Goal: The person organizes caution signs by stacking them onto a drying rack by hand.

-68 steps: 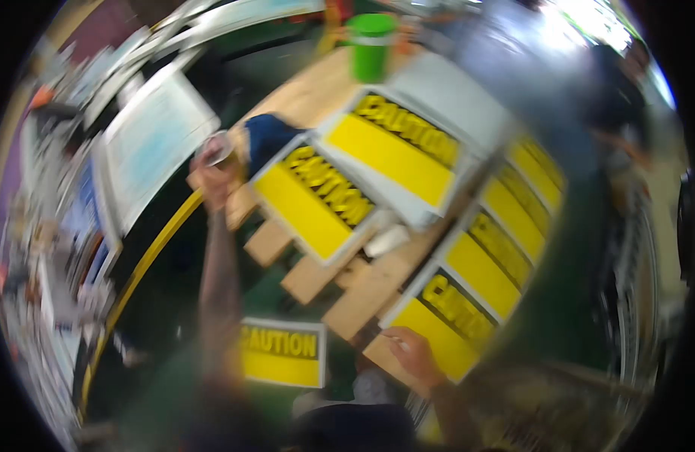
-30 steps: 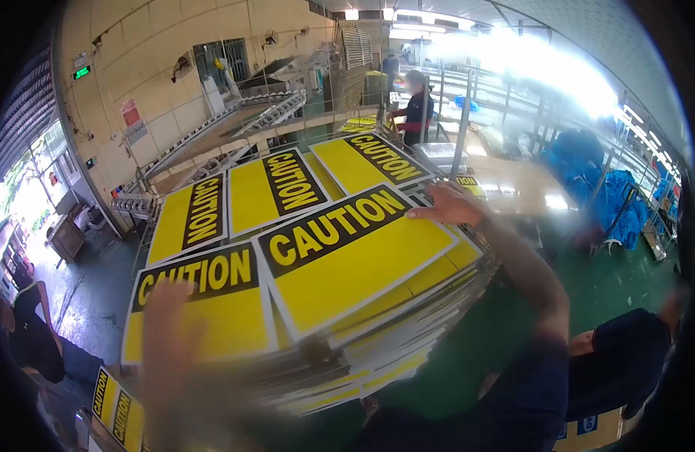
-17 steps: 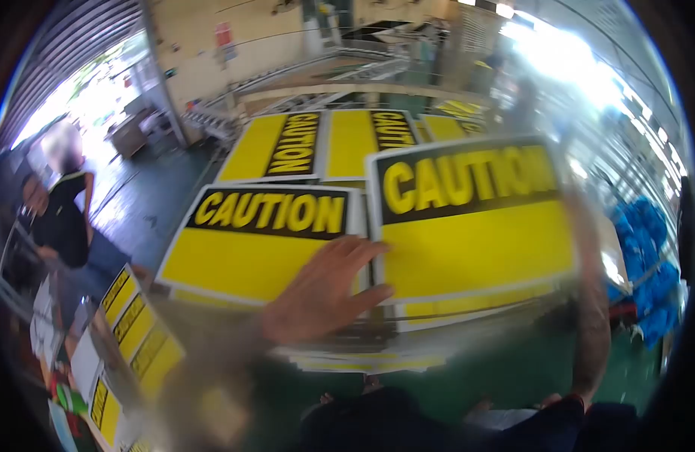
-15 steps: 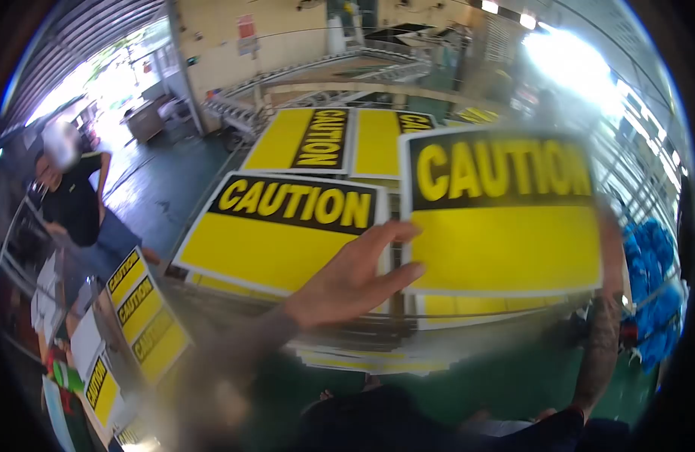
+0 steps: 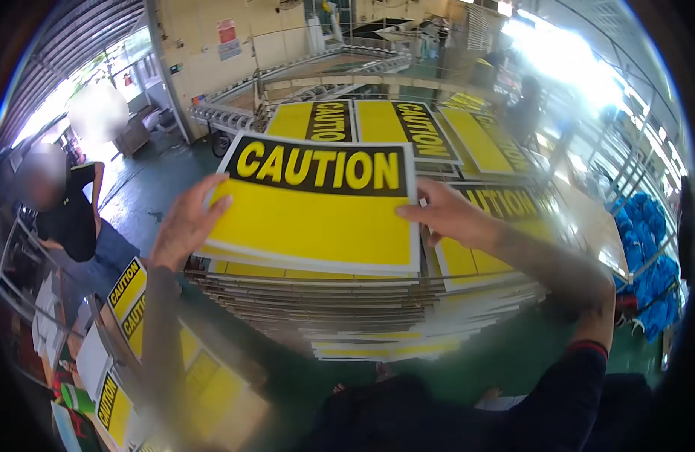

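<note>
Left hand (image 5: 187,220) and right hand (image 5: 447,214) grip caution sign (image 5: 317,203) (above stack (image 5: 347,301)).

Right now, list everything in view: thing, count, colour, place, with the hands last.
top caution sign: one, yellow with black band, on the near stack, held at both side edges
sign stacks: several side by side, yellow, black and white, centre, reaching back
signs lower left: a few, yellow and black, leaning beside the stack
roller conveyor: one, grey metal, behind the stacks
floor: green
co-worker: one, black top, far left
blue bundles: pile, far right
left hand: on the sign's left edge
right hand: on the sign's right edge
</note>
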`<control>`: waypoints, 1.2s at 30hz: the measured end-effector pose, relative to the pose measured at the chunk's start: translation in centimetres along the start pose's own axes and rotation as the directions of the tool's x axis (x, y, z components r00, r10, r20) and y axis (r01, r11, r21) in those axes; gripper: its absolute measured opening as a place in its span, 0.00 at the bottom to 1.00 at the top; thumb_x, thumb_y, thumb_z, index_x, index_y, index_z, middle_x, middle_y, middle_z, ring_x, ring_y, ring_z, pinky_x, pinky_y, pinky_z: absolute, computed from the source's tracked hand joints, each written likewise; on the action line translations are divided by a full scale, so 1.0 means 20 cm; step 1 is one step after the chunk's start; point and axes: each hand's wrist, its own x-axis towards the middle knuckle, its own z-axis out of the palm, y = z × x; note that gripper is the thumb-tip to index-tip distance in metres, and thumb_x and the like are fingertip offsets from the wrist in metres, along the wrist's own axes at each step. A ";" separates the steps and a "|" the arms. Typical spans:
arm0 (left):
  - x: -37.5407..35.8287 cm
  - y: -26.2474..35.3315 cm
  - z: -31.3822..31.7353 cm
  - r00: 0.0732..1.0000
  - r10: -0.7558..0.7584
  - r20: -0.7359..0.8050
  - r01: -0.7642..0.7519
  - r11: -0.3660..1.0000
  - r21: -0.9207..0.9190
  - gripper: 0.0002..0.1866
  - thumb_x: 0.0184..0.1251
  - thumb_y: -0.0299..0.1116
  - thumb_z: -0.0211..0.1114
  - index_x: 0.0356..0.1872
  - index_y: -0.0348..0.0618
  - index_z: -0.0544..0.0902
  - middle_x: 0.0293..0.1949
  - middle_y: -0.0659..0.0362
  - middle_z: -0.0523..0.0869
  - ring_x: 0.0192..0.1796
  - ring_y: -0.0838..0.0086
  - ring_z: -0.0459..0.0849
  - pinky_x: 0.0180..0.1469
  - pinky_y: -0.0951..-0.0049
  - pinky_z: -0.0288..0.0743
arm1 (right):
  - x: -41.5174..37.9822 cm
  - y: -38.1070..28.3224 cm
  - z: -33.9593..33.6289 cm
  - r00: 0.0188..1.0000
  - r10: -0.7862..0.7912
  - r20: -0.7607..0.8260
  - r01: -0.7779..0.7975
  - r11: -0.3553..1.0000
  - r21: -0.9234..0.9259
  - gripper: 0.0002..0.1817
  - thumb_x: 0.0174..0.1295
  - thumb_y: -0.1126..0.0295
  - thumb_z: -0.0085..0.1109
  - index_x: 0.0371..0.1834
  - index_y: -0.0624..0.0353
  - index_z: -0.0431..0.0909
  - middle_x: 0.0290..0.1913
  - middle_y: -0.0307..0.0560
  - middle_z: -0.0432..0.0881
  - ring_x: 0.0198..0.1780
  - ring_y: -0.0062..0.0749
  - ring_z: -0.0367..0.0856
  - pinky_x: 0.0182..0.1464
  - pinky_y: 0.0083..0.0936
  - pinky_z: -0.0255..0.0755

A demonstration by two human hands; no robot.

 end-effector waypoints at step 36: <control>0.17 -0.28 -0.03 0.987 -0.160 0.001 0.098 0.602 -0.793 0.24 0.81 0.28 0.64 0.75 0.42 0.77 0.49 0.61 0.85 0.51 0.79 0.85 0.54 0.79 0.81 | -0.44 0.56 -0.57 0.863 -0.122 -0.491 0.458 0.601 0.656 0.27 0.84 0.63 0.51 0.80 0.63 0.67 0.71 0.53 0.80 0.70 0.36 0.81 0.70 0.33 0.77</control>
